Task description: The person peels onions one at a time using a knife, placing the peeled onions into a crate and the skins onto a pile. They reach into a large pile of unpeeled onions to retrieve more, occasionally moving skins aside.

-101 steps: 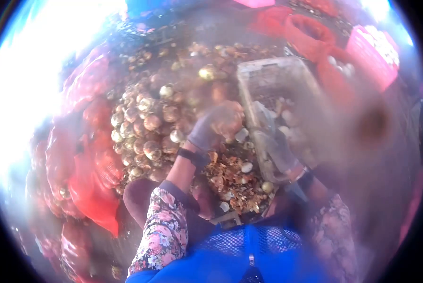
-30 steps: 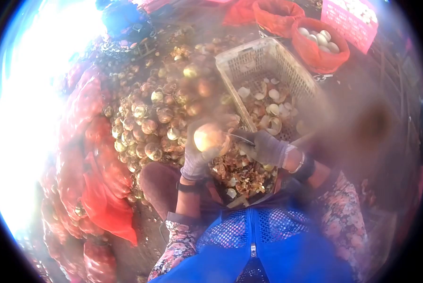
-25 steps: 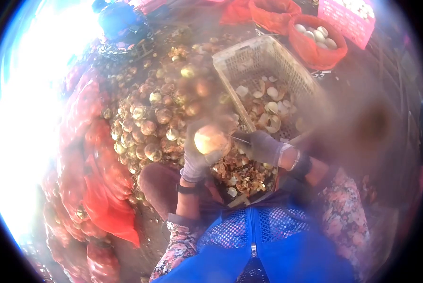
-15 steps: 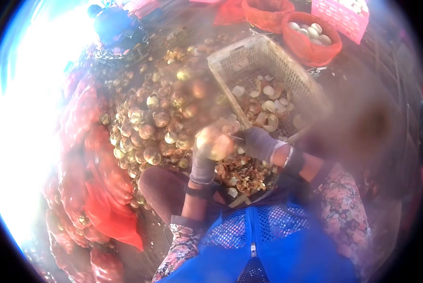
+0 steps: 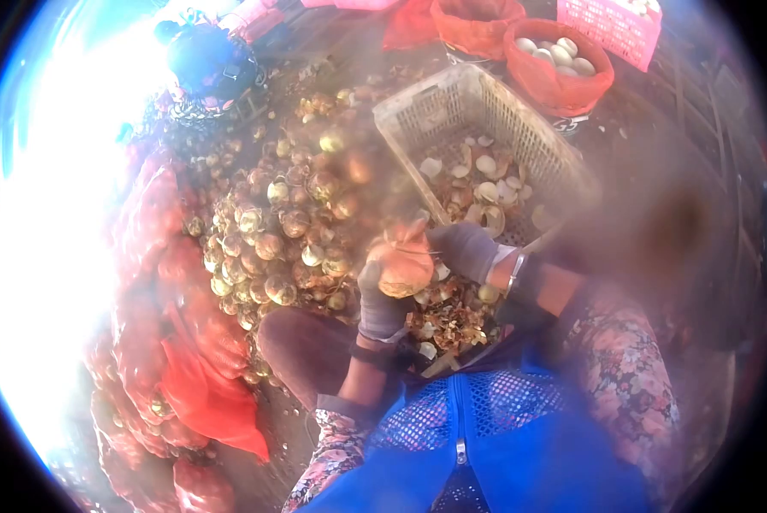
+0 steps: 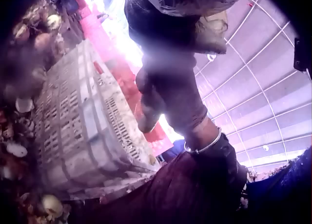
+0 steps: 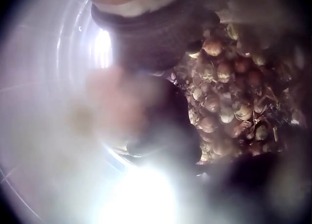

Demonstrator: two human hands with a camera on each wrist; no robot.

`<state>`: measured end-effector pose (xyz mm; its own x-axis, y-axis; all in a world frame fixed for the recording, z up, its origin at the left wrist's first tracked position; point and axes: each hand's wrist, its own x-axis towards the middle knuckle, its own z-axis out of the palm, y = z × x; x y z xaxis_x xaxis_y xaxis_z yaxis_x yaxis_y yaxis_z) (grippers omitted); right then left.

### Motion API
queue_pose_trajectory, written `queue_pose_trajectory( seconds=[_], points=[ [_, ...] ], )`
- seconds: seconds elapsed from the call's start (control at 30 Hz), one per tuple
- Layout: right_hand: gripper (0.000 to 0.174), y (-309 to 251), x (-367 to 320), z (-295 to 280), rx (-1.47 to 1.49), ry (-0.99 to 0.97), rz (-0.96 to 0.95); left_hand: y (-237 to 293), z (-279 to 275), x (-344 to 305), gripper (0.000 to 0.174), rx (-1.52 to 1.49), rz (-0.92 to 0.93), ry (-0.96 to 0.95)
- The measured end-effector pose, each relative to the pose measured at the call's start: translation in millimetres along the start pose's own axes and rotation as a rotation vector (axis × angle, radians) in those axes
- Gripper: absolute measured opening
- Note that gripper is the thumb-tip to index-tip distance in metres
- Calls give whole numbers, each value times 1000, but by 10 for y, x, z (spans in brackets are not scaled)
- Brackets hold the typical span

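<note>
In the head view the gloved left hand (image 5: pixel 382 306) grips a large orange-brown onion (image 5: pixel 403 267) from below and the left. Close against the onion's right side is the gloved right hand (image 5: pixel 465 248), its fingers curled round a small knife that is mostly hidden. Loose skin sticks up at the onion's top. The left wrist view shows the dark-gloved right hand (image 6: pixel 168 82) with a bangle at its wrist. Blur covers much of the right wrist view, where a dark glove (image 7: pixel 146 48) shows near the top.
Unpeeled onions (image 5: pixel 268 248) lie heaped at the left, beside red net sacks (image 5: pixel 212 393). A plastic crate (image 5: pixel 426 184) holding skins and pale pieces stands beyond the hands. Red tubs (image 5: pixel 563 90), one with white onions, are at the back. Skins (image 5: pixel 452 321) lie below the hands.
Since half a second ago the left hand and onion have shifted slightly right and down in the head view, and the onion has turned. Over three seconds ago, the right hand was by the crate's edge.
</note>
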<state>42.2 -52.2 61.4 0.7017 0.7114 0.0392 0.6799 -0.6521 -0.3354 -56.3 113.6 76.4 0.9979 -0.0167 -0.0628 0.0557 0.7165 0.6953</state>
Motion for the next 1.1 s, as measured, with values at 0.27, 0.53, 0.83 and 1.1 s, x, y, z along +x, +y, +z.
queue_pose_trajectory(
  seconds=[0.27, 0.53, 0.83, 1.1],
  points=[
    [13, 71, 148, 196, -82, 73, 41, -103, -123, 26, 87, 42, 49, 1],
    [58, 43, 151, 25, 608, -17, -530, 126, -100, 3, 86, 54, 58, -222],
    [40, -164, -20, -449, 619, 276, -391, 274, -41, -60, 94, 189, -75, -201],
    [52, -146, -114, -479, 1901, 8, 225, 126, 27, 137, 67, 361, 191, -62]
  ],
)
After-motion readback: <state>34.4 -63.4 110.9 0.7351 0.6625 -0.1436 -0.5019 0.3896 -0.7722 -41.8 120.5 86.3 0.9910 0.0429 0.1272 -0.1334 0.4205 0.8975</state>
